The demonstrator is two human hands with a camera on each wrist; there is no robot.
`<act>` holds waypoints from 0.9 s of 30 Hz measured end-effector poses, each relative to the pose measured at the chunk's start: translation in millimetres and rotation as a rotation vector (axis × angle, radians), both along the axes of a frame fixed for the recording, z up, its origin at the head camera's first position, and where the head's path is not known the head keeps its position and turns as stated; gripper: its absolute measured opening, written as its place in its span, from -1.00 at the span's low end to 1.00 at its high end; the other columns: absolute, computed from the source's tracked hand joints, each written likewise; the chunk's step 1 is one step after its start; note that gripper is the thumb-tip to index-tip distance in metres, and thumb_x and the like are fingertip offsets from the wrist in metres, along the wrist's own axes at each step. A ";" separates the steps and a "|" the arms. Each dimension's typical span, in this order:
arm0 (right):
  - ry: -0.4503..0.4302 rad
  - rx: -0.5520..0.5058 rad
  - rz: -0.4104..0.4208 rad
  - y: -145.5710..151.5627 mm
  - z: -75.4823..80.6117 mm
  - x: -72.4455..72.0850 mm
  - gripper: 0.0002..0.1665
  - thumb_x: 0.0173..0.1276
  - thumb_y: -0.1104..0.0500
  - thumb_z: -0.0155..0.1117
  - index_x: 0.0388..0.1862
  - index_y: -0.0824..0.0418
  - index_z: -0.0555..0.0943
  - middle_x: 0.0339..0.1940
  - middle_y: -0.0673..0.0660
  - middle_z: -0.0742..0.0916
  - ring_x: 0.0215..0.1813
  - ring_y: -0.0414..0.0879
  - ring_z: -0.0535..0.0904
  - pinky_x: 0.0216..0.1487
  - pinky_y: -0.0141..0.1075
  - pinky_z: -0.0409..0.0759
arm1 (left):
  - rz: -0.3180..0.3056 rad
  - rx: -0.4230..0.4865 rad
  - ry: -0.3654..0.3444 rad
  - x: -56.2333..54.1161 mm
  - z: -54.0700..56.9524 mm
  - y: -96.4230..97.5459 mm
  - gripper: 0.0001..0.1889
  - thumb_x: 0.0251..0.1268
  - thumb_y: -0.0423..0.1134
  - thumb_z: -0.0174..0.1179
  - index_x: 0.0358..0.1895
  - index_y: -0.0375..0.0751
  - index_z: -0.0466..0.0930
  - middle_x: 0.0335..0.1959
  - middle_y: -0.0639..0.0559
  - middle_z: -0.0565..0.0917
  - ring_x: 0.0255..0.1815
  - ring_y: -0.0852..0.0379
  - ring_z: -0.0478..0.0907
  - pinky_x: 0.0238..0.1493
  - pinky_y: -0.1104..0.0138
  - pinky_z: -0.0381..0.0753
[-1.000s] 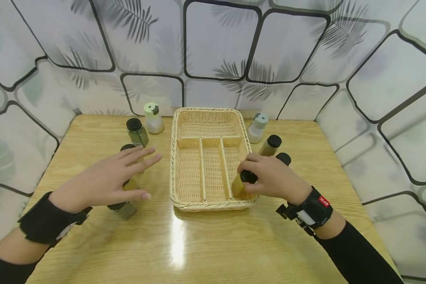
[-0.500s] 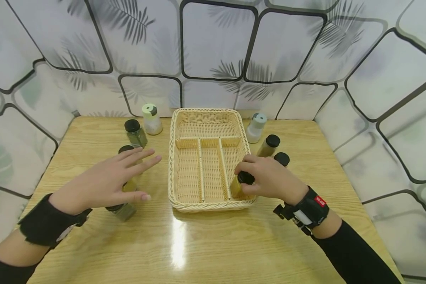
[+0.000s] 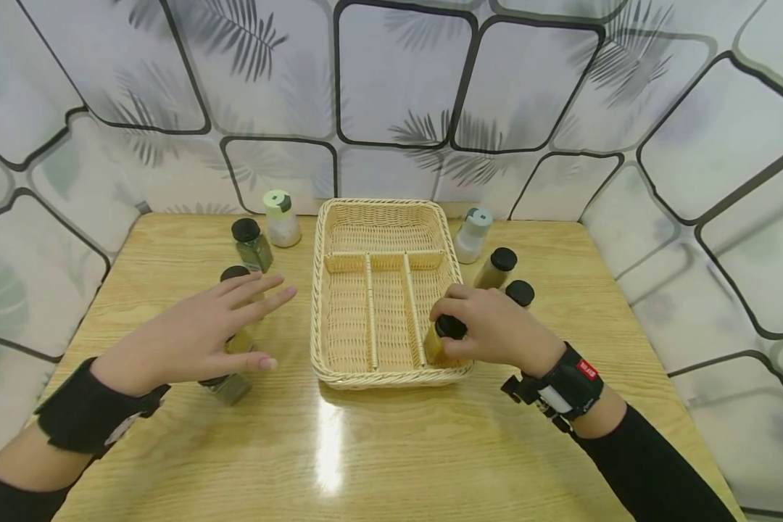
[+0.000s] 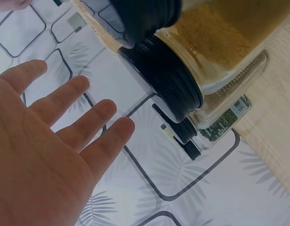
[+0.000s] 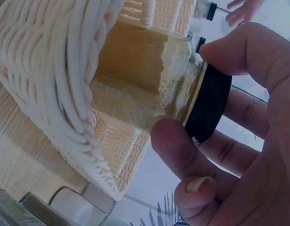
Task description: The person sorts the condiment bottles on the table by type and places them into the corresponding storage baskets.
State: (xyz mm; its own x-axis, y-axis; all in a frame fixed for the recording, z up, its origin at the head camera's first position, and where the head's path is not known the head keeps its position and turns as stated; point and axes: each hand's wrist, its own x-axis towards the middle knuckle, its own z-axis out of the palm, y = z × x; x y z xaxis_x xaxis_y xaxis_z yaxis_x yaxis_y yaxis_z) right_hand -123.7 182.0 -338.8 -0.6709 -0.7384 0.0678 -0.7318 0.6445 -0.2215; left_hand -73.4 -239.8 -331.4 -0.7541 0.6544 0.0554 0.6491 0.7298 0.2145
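Note:
My right hand [image 3: 489, 322] pinches a spice jar [image 3: 436, 346] of yellow-brown powder near its black lid. The jar stands in the front right compartment of a wicker basket [image 3: 391, 380]. In the right wrist view, thumb and fingers grip the jar [image 5: 140, 70] just under the lid, and its lower part is hidden behind the basket wall [image 5: 55, 89]. My left hand [image 3: 196, 330] is held over the left row of jars, fingers spread and holding nothing. Below it are a jar with a yellow body [image 3: 240, 341] and a tilted-looking clear jar [image 3: 231, 389], both partly covered.
Behind the left hand stand a dark green jar [image 3: 253, 246] and a shaker with a pale green cap [image 3: 282, 217]. Right of the basket are a white shaker [image 3: 473, 235] and black-lidded jars [image 3: 496, 268], one partly behind the right hand. A patterned cloth wall [image 3: 398, 72] borders the table.
My right hand and the jar have shifted very slightly left in the basket compartment. The left hand stays in place over the left jars.

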 end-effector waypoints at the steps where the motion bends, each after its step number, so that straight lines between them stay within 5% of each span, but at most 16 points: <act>1: -0.003 -0.002 -0.001 -0.3 -0.3 0.0 -0.69 0.11 0.11 0.36 -0.11 -0.01 0.71 -0.25 -0.06 0.59 -0.47 -0.27 0.39 -0.50 -0.45 0.41 | 0.000 0.001 -0.003 -0.3 -0.3 0.0 -0.03 0.25 0.28 0.26 0.62 0.27 -0.11 0.61 -0.04 0.09 0.56 -0.27 0.09 0.32 -0.23 0.36; 27: -0.017 -0.039 0.035 -7.7 -2.9 0.7 -0.63 0.21 0.10 0.41 0.03 0.04 0.72 -0.18 -0.04 0.60 -0.47 -0.30 0.40 -0.51 -0.48 0.43 | 0.021 0.014 -0.025 -0.8 -3.0 -3.4 -0.03 0.25 0.28 0.26 0.62 0.29 -0.11 0.62 -0.01 0.08 0.57 -0.25 0.06 0.35 -0.23 0.32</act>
State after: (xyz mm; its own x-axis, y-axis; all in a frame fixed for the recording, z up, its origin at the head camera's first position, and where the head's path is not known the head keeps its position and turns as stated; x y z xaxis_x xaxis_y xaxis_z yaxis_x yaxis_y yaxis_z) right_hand -123.0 174.3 -341.7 -0.6458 -0.7587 0.0858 -0.7499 0.6090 -0.2584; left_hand -74.2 -243.2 -334.4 -0.7687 0.6380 0.0454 0.6283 0.7398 0.2409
